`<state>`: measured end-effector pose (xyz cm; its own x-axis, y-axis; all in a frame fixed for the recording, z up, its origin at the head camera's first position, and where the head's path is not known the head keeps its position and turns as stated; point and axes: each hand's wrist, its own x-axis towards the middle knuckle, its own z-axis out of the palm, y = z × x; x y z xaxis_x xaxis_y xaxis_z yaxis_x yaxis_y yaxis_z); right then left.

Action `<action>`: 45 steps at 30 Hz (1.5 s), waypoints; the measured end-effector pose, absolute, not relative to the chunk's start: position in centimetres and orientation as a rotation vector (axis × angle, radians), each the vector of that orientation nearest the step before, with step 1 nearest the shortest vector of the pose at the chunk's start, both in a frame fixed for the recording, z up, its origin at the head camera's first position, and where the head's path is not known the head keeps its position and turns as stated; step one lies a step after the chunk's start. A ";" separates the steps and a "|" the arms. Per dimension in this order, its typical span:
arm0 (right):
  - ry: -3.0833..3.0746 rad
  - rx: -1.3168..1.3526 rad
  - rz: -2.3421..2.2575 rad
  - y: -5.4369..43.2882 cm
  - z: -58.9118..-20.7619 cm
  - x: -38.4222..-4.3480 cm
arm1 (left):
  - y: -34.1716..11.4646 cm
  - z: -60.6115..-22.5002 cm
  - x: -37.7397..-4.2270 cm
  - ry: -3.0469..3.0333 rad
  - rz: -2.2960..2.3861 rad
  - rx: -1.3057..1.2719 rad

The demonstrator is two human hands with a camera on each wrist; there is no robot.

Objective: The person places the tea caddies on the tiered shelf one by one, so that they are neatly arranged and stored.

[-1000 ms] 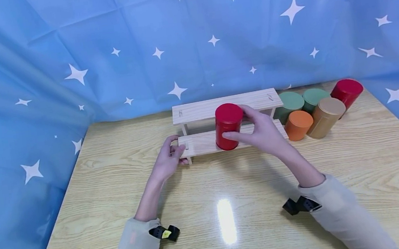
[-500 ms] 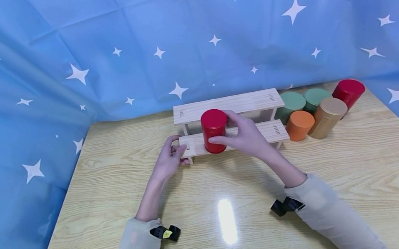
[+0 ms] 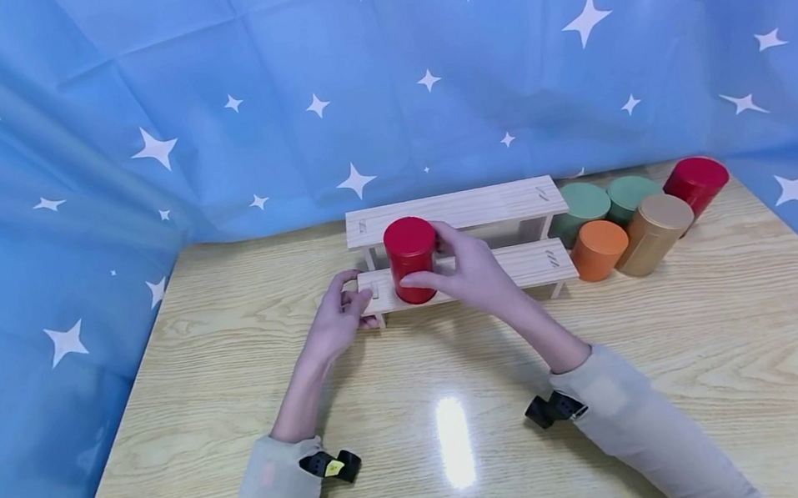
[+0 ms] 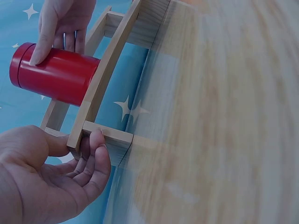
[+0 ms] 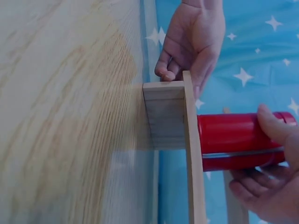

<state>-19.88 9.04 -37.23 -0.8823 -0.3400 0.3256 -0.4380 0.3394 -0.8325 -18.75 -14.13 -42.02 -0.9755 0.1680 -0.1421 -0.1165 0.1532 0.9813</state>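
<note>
A red lidded canister [image 3: 412, 262] stands upright at the left part of the low front board [image 3: 507, 268] of a two-tier wooden rack. My right hand [image 3: 470, 269] holds the canister from its right side, with the thumb across the front and fingers behind. In the right wrist view, the base of the canister [image 5: 229, 140] meets the board's surface. At the board's left end, my left hand [image 3: 335, 316] grips the wood. The left wrist view shows the thumb of that left hand [image 4: 60, 172] on top and its fingers curled under, beside the rack's leg [image 4: 110, 133].
Right of the rack stand two green canisters [image 3: 582, 204], an orange one [image 3: 599, 250], a tan one [image 3: 654, 232] and another red one [image 3: 696, 183]. The higher back board [image 3: 484, 206] runs close to the blue star-patterned cloth [image 3: 428, 127]. Wood-grained tabletop [image 3: 391, 418] lies in front.
My right hand has moved left along the front board with the red canister, from the middle toward my left hand. The left hand keeps its grip in the same spot.
</note>
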 end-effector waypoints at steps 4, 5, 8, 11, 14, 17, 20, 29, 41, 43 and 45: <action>-2.503 0.702 1.589 8.5 -37.1 -19.9 | -14.1 -42.0 -18.8 2.204 1.916 0.046; -2.505 0.698 1.584 8.4 -37.1 -19.9 | -14.1 -41.9 -18.8 2.205 1.913 0.048; -2.504 0.696 1.567 8.1 -37.1 -20.0 | -14.1 -42.0 -18.8 2.210 1.904 0.056; -2.509 0.698 1.557 7.8 -37.0 -20.0 | -14.1 -42.0 -18.9 2.209 1.902 0.064; -2.528 0.686 1.543 7.7 -36.8 -20.0 | -14.0 -42.0 -19.0 2.214 1.899 0.063; -2.558 0.658 1.512 7.7 -36.7 -19.8 | -13.9 -41.9 -19.0 2.226 1.890 0.060; -2.601 0.617 1.496 7.8 -36.6 -19.6 | -13.8 -41.8 -19.0 2.230 1.886 0.056; -2.653 0.571 1.549 9.2 -36.6 -19.1 | -13.6 -41.9 -19.0 2.223 1.912 0.032; -2.606 0.559 1.469 13.1 -35.9 -18.6 | -13.7 -41.9 -18.5 2.249 1.932 -0.024; -2.602 0.537 1.448 13.8 -35.7 -18.6 | -13.8 -42.0 -18.5 2.249 1.935 -0.027; -2.601 0.515 1.425 14.6 -35.6 -18.5 | -13.8 -42.1 -18.6 2.247 1.939 -0.029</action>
<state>-18.52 14.56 -35.60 -0.9332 -0.2322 0.2744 -0.3562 0.4953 -0.7923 -18.57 -13.77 -42.06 -0.9847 0.0984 -0.1436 -0.1276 0.1528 0.9800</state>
